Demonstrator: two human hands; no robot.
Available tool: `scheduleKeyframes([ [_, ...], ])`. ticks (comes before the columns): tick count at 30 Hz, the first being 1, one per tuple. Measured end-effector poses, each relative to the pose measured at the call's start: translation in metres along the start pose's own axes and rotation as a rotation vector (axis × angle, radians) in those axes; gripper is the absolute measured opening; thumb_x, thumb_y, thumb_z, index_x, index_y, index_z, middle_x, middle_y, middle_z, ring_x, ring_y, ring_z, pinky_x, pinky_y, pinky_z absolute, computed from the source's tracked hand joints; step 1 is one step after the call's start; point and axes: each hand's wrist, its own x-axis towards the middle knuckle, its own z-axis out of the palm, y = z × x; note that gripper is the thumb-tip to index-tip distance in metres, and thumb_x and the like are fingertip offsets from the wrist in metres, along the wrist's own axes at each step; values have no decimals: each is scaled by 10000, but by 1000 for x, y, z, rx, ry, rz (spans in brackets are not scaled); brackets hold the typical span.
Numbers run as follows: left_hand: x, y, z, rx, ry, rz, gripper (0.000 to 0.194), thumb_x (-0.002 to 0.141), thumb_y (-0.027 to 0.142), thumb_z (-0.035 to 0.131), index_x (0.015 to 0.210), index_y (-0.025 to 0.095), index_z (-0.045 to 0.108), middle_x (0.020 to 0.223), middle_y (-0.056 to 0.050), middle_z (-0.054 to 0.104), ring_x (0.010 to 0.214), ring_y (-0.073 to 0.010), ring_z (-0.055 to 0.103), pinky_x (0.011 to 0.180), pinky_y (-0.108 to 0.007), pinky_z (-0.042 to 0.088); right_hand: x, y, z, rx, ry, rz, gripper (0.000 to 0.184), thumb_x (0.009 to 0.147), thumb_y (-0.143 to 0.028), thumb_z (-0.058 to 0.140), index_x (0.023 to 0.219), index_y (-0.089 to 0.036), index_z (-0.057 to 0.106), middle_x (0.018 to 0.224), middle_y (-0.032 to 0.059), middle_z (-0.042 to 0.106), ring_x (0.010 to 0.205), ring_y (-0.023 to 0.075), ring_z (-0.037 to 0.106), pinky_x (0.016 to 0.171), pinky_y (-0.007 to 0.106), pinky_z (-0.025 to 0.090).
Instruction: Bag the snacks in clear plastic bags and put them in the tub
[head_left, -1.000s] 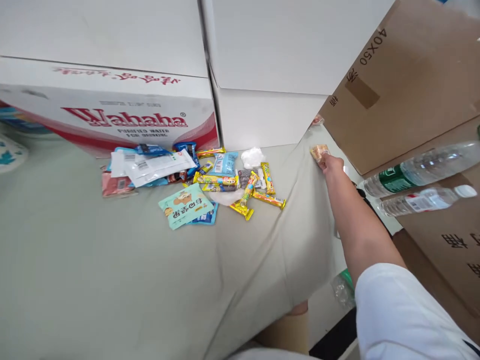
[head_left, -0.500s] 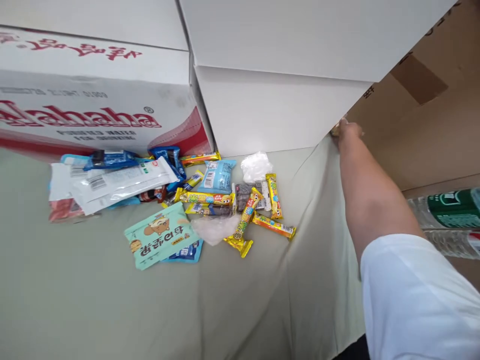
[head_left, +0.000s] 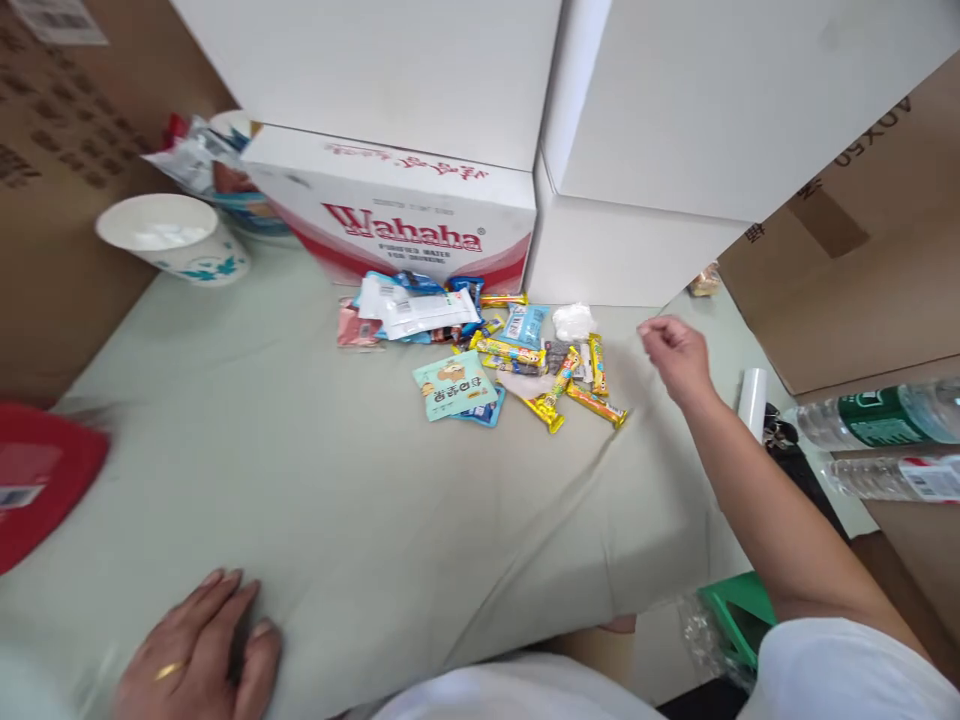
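Note:
My right hand (head_left: 673, 356) hovers over the grey-green cloth (head_left: 360, 520) just right of a pile of snack packets (head_left: 517, 365). Its fingers are loosely spread and hold nothing. A small orange-brown packet (head_left: 705, 281) lies beyond it, in the gap between the white box (head_left: 637, 240) and the brown carton (head_left: 847, 270). My left hand (head_left: 199, 655), with a ring on one finger, rests flat on the cloth at the near edge. The pile holds yellow candy bars, a teal pouch (head_left: 454, 385) and white and blue wrappers.
A Wahaha water carton (head_left: 397, 215) and white boxes stand behind the pile. A paper cup (head_left: 171, 238) sits at the back left, a red object (head_left: 41, 490) at the left edge. Two water bottles (head_left: 877, 420) lie on cartons at the right. A green stool (head_left: 739, 615) stands below.
My right hand has drawn back from the gap by the brown carton, and the small packet it held now lies there. The view has swung left and pulled back, showing my left hand.

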Motion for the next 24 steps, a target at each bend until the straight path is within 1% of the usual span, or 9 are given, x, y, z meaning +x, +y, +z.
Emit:
scheduleKeyframes([
  [3, -7, -6, 0, 38, 47, 60, 458, 694, 314, 636, 1147, 365, 680, 1250, -12, 724, 1186, -400, 664, 1043, -644, 525, -40, -37, 36, -130, -393, -236, 244, 874, -407, 669, 979, -207, 760, 944, 52, 689, 743, 152, 576, 699, 286, 467],
  [5, -9, -5, -1, 56, 78, 97, 309, 716, 284, 638, 1021, 268, 682, 1141, -92, 742, 1129, -393, 690, 996, -604, 561, -55, -53, 58, -225, -482, -277, 295, 882, -415, 652, 1083, -227, 755, 1115, 81, 695, 783, 168, 593, 739, 312, 482],
  [8, -12, -3, -1, 60, 114, 131, 237, 732, 220, 635, 967, 221, 661, 1090, -135, 734, 1095, -369, 704, 960, -548, 583, -64, -64, 86, -343, -540, -271, 239, 856, -346, 656, 1027, -212, 755, 1094, 87, 712, 849, 195, 622, 811, 341, 484],
  [9, -13, -2, -1, 57, 124, 135, 224, 741, 205, 628, 963, 218, 657, 1089, -136, 732, 1097, -357, 705, 958, -532, 583, -65, -67, 92, -364, -533, -266, 190, 845, -319, 653, 955, -203, 754, 1020, 78, 720, 855, 200, 627, 827, 345, 479],
  [11, -17, -2, 0, 49, 144, 121, 198, 763, 184, 613, 953, 219, 655, 1086, -125, 731, 1101, -331, 704, 965, -506, 578, -67, -73, 102, -318, -413, -232, 153, 845, -313, 636, 865, -193, 728, 863, 46, 704, 801, 189, 618, 803, 333, 474],
  [15, -22, 2, -3, -19, 222, 32, 150, 777, 193, 625, 916, 224, 672, 1054, -97, 721, 1074, -293, 693, 965, -480, 565, -86, -94, 112, 114, -47, -51, 233, 844, -423, 643, 893, -195, 652, 721, -23, 611, 561, 108, 476, 566, 243, 411],
  [18, -24, 15, -11, -155, 299, -102, 91, 812, 225, 619, 870, 212, 689, 934, -77, 687, 908, -240, 675, 830, -404, 566, -128, -109, 123, 398, 25, 86, 273, 790, -443, 713, 857, -201, 607, 679, -51, 562, 466, 68, 382, 438, 206, 309],
  [20, -23, 34, -14, -354, 211, -214, 109, 857, 255, 597, 856, 202, 692, 850, -52, 657, 777, -185, 629, 712, -324, 523, -171, -113, 135, 482, -5, 113, 276, 788, -432, 746, 880, -203, 621, 674, -48, 578, 483, 77, 454, 436, 202, 351],
  [24, -8, 87, -6, -961, -203, -547, 258, 832, 433, 679, 903, 185, 664, 755, -2, 608, 590, -103, 505, 528, -225, 387, -264, -111, 157, 437, -179, 84, 180, 901, -384, 682, 938, -209, 660, 692, -12, 651, 567, 119, 595, 557, 246, 511],
])
